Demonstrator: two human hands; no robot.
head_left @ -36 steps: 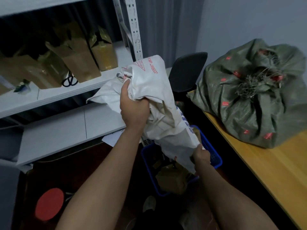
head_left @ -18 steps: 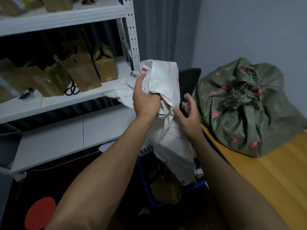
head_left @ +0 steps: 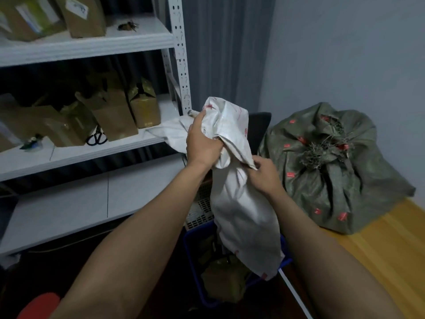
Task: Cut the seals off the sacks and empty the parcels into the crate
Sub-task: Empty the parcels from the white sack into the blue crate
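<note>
Left hand: my left hand [head_left: 202,143] is clenched round the bunched upper end of the white sack [head_left: 243,215] and holds it up.
Right hand: my right hand [head_left: 264,178] is just below and to the right, fingers pinching a loose fold on the sack's side.
Key relation: the sack's long axis runs near upright, from my left fist down to its lower end, which dips over the crate [head_left: 197,231]. My right hand is the nearer one to that lower end.
Sack: white woven cloth with red print, limp and creased. I judge that little is left inside.
Crate: blue, on the floor under my hands, with brown parcels [head_left: 224,280] in it.
Further out: a green sack [head_left: 322,180] sits tied shut on the table [head_left: 379,249] to my right. Scissors [head_left: 96,138] lie on the shelf [head_left: 69,155] to my left.
</note>
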